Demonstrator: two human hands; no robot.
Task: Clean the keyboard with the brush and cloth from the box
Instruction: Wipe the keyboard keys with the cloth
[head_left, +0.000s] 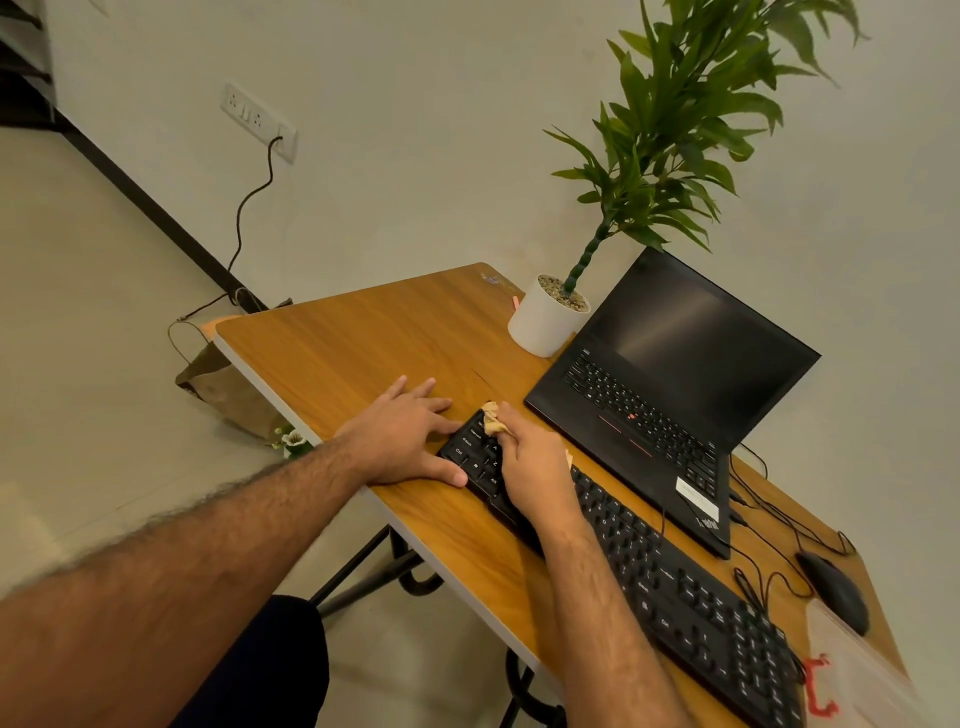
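The right hand (535, 467) sits just below the centre of the frame, its fingers curled round a crumpled beige cloth (494, 418) that it presses onto the keys at the near-left end of the black keyboard (675, 582). A bit of the cloth also shows past the hand's far edge. Just left of it, the left hand (405, 441) lies flat with fingers straight and spread, palm on the wooden table (353, 343), the thumb along the table's front edge and the fingertips touching the keyboard's left end.

The keyboard runs diagonally from the centre toward the lower right corner. At its lower right end lies a clear plastic box (852, 675) with a red clasp; no brush can be made out. Above that, at the right edge of the table, is a black mouse (836, 590) with its cable looping nearby. Beyond the keyboard, right of centre, stands an open black laptop (670, 400) with a dark screen. Just beside it, higher in the frame, is a white pot (543, 327) with a green plant (670, 135). A brown paper bag (228, 384) rests on the floor at left of centre.
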